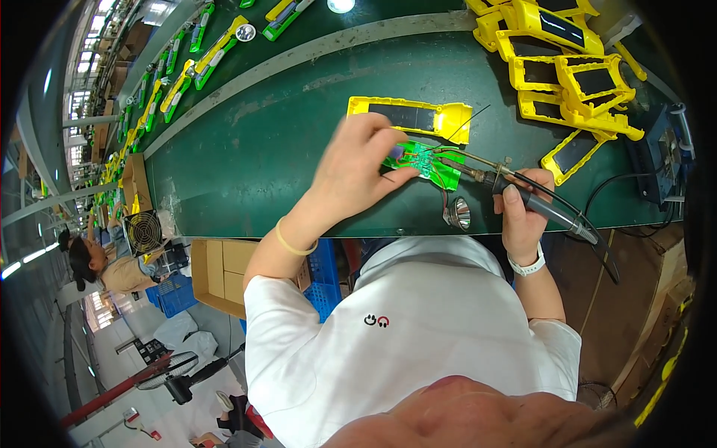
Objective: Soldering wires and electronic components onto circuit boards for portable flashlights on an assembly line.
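Observation:
My left hand [358, 160] is closed on the left end of a green plastic casing [449, 178], its thumb along the near edge; the finger undersides are hidden. A green circuit board [423, 158] with thin wires sits in that casing. In my right hand [520, 213] is a soldering iron [541, 207] with a dark handle, gripped like a pen. Its tip touches or hovers just over the board; I cannot tell which. A thin feed tube runs alongside the iron. Wires link the board to a round silver lamp reflector [458, 214] near the bench edge.
Just beyond the casing lies a yellow housing with a dark panel [452, 123]. More yellow housings [567, 75] are piled at the far right, near a blue soldering station [654, 160] with its cable. Green-and-yellow assemblies [205, 63] line the far left. Another person [112, 265] works at left.

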The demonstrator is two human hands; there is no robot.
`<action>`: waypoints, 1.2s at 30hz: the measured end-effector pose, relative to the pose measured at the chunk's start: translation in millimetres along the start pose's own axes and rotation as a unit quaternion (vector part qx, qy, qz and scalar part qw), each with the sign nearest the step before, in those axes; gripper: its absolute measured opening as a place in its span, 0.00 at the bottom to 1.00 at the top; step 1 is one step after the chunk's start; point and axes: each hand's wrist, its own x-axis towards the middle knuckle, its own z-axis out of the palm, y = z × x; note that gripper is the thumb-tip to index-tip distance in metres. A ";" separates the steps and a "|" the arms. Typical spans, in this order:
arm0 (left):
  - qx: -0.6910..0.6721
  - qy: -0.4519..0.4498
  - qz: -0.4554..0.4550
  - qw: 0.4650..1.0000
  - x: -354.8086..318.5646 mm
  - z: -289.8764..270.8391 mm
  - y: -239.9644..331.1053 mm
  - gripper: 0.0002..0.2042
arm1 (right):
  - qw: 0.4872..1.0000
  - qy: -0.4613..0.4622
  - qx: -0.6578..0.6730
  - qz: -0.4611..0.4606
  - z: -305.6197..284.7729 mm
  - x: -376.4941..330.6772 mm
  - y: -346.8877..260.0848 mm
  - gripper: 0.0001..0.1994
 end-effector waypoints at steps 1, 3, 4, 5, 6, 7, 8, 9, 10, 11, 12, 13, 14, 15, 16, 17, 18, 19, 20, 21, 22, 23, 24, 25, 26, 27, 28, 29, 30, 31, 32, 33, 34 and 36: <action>0.103 0.030 0.029 0.994 0.6 -9.7 -2.0 0.14 | 1.000 0.004 0.001 0.002 -1.1 0.0 -0.4 0.13; 0.156 -0.029 -0.038 0.987 -11.3 -25.1 -0.3 0.13 | 1.000 0.011 0.004 0.004 0.3 0.2 -1.7 0.14; 0.162 -0.059 -0.085 0.981 -19.0 -27.1 1.2 0.13 | 1.000 0.011 0.008 0.006 1.2 0.3 -2.6 0.14; 0.090 -0.036 -0.075 0.992 -20.2 -26.0 1.1 0.12 | 1.000 0.011 0.009 0.006 1.0 -0.6 -2.3 0.14; -0.015 -0.064 -0.121 0.990 -19.7 -27.2 4.9 0.10 | 1.000 0.008 0.011 0.006 0.5 -2.1 -1.2 0.14; -0.120 -0.091 -0.166 0.974 -19.3 -28.3 8.8 0.08 | 1.000 0.004 0.013 0.005 0.4 -3.1 0.0 0.14; -0.180 -0.106 -0.193 0.959 -17.4 -26.5 10.3 0.07 | 1.000 0.004 0.015 0.005 -0.3 -3.9 0.9 0.14; -0.178 -0.106 -0.193 0.959 -15.7 -21.3 5.8 0.07 | 1.000 -0.001 0.009 0.000 -1.3 -4.6 1.8 0.14; -0.140 -0.067 -0.072 0.985 -14.0 -13.1 -2.3 0.09 | 1.000 -0.008 0.002 -0.005 -2.0 -5.3 2.7 0.14; -0.101 -0.026 0.051 0.993 -12.1 -7.4 -6.6 0.11 | 1.000 -0.007 0.003 -0.004 -1.7 -5.2 2.3 0.14; -0.072 -0.011 0.072 0.995 -11.4 -4.2 -6.7 0.12 | 1.000 -0.007 0.014 0.004 -1.2 -4.5 1.1 0.13; -0.073 -0.012 0.072 0.995 -11.4 1.0 -6.7 0.12 | 1.000 -0.006 0.024 0.012 -1.3 -4.5 0.1 0.13; -0.064 0.006 0.091 0.994 -13.4 7.5 -7.8 0.11 | 1.000 -0.005 0.024 0.014 -1.3 -4.9 -0.2 0.13; -0.055 0.025 0.110 0.992 -14.8 11.4 -8.7 0.09 | 1.000 -0.004 0.018 0.018 -1.3 -5.4 -0.4 0.13; -0.056 0.023 0.111 0.992 -14.2 12.6 -10.5 0.09 | 1.000 -0.001 0.010 0.022 -1.5 -5.2 0.1 0.13; -0.042 0.011 0.133 0.990 -13.9 13.0 -12.4 0.10 | 1.000 0.000 0.010 0.023 -1.9 -5.1 1.1 0.13; -0.027 -0.001 0.155 0.988 -14.0 13.1 -13.6 0.10 | 1.000 0.001 0.002 0.019 -2.2 -5.0 2.2 0.13; -0.028 -0.002 0.155 0.988 -13.8 12.6 -13.4 0.10 | 1.000 0.001 -0.005 0.016 -2.4 -4.8 2.8 0.13; -0.013 -0.015 0.153 0.988 -13.3 11.3 -12.2 0.11 | 1.000 0.001 -0.006 0.017 -2.5 -4.8 2.6 0.13; 0.001 -0.027 0.150 0.988 -12.5 10.1 -11.5 0.12 | 1.000 -0.001 -0.011 0.020 -2.7 -5.1 2.1 0.12; 0.001 -0.026 0.149 0.988 -11.7 9.0 -11.1 0.12 | 1.000 -0.005 -0.015 0.022 -2.8 -5.0 1.9 0.12; 0.008 -0.034 0.154 0.987 -10.9 7.9 -10.8 0.12 | 1.000 -0.006 -0.016 0.023 -4.7 -4.5 4.3 0.12; 0.014 -0.042 0.158 0.986 -10.4 7.3 -10.6 0.12 | 0.998 -0.029 -0.052 -0.005 -8.0 -3.9 8.4 0.12; 0.014 -0.042 0.158 0.987 -10.7 7.1 -10.5 0.12 | 0.994 -0.051 -0.088 -0.033 -9.7 -3.9 10.8 0.11; 0.022 -0.043 0.162 0.986 -11.0 7.2 -10.4 0.11 | 0.994 -0.051 -0.088 -0.033 -9.4 -4.0 10.7 0.11; 0.030 -0.044 0.167 0.985 -11.0 7.2 -10.1 0.11 | 0.994 -0.061 -0.090 -0.029 -9.0 -4.1 10.4 0.11; 0.029 -0.044 0.167 0.985 -10.3 6.9 -9.3 0.11 | 0.993 -0.070 -0.093 -0.026 -8.7 -4.2 10.2 0.11; 0.036 -0.045 0.174 0.983 -8.9 6.2 -8.2 0.11 | 0.993 -0.070 -0.094 -0.026 -7.0 -4.3 8.8 0.11; 0.044 -0.046 0.181 0.981 -8.2 5.9 -7.7 0.11 | 0.995 -0.063 -0.077 -0.009 -4.2 -4.6 6.6 0.12; 0.043 -0.045 0.182 0.981 -8.1 5.9 -8.0 0.11 | 0.996 -0.057 -0.061 0.008 -2.4 -4.8 5.0 0.13; 0.043 -0.047 0.186 0.980 -7.9 5.8 -8.6 0.11 | 0.996 -0.057 -0.061 0.007 -1.9 -4.9 4.3 0.13; 0.043 -0.049 0.191 0.979 -7.7 5.6 -9.3 0.10 | 0.996 -0.055 -0.067 0.019 -1.7 -5.0 3.8 0.13; 0.042 -0.048 0.192 0.979 -6.9 4.7 -9.3 0.10 | 0.996 -0.053 -0.072 0.030 -1.3 -5.2 2.9 0.13; 0.051 -0.058 0.204 0.976 -4.9 2.6 -8.9 0.10 | 0.997 -0.043 -0.057 0.030 1.4 -5.2 2.9 0.12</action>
